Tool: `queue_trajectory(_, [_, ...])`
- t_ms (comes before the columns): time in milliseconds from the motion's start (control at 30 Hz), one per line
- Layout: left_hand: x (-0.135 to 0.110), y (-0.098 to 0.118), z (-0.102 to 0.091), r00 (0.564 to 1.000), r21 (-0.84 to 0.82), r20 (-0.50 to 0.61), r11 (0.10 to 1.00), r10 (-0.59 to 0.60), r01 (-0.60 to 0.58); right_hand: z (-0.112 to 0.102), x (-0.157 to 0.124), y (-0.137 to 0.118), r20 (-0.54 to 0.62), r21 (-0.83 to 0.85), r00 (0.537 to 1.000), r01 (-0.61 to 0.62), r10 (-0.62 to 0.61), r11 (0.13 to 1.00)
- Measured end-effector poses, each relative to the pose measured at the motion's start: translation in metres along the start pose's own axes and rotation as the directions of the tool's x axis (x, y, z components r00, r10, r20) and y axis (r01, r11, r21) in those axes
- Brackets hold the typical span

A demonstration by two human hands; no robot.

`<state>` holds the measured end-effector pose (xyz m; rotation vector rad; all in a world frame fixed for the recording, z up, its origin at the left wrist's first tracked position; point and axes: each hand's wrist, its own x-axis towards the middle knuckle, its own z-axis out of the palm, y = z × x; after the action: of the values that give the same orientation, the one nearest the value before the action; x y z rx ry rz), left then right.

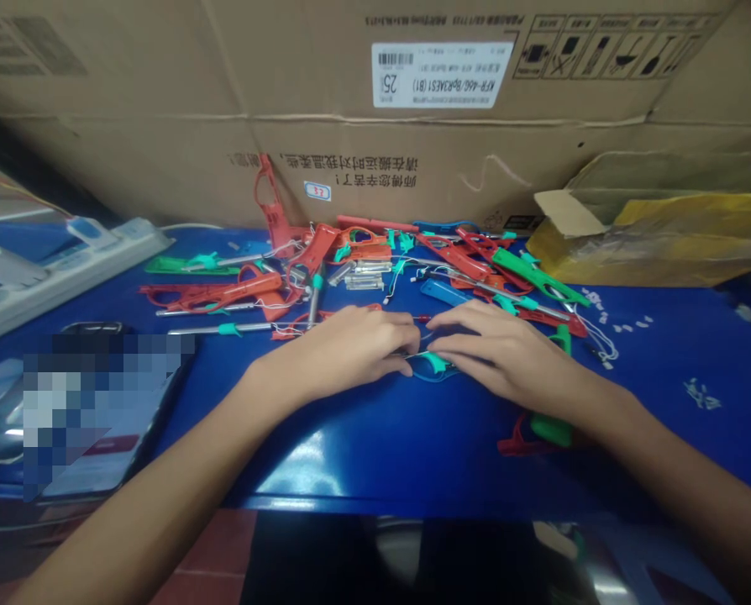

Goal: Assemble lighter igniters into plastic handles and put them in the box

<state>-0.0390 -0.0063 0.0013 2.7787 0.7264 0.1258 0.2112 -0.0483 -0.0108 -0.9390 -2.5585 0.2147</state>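
Observation:
My left hand [375, 344] and my right hand [492, 344] meet over the middle of the blue table. Between them lies a blue lighter handle [435, 376], apparently from a long-nosed lighter, with a teal plastic piece [437, 361] at it. Thumb and curled fingers of the left hand pinch the handle's left end, where a thin metal part partly shows. The right fingers are bent over its right side and cover much of it. Beside my right wrist are a green handle part [552, 430] and a red handle part [520, 441].
Behind my hands lies a pile of red and orange handle shells [224, 294], metal tubes [217, 329], and clear tanks [366, 276]. A large cardboard box [287, 92] stands behind. At left are a power strip [104, 260] and a phone [98, 420]; small white bits [703, 393] lie right.

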Motion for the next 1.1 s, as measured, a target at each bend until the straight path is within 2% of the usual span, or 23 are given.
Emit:
queue_trajectory(167, [-0.001, 0.001, -0.001, 1.000, 0.006, 0.003, 1.000, 0.003, -0.003, 0.005, -0.002, 0.003, 0.037, -0.004, 0.999, 0.015, -0.015, 1.000])
queue_trajectory(467, [-0.002, 0.003, -0.001, 1.000, 0.015, 0.016, 1.000, 0.014, -0.014, 0.007, -0.001, 0.003, 0.029, 0.007, 1.000, 0.008, -0.008, 1.000])
queue_trajectory(733, [-0.001, 0.007, -0.002, 0.999, -0.005, 0.009, 0.999, -0.036, 0.036, 0.014, 0.000, 0.002, -0.028, -0.010, 1.000, 0.014, -0.015, 1.000])
queue_trajectory(1100, [-0.001, 0.007, -0.001, 1.000, 0.042, 0.017, 0.999, -0.009, 0.009, 0.008, 0.000, 0.001, 0.082, 0.014, 0.995, -0.052, 0.051, 0.999])
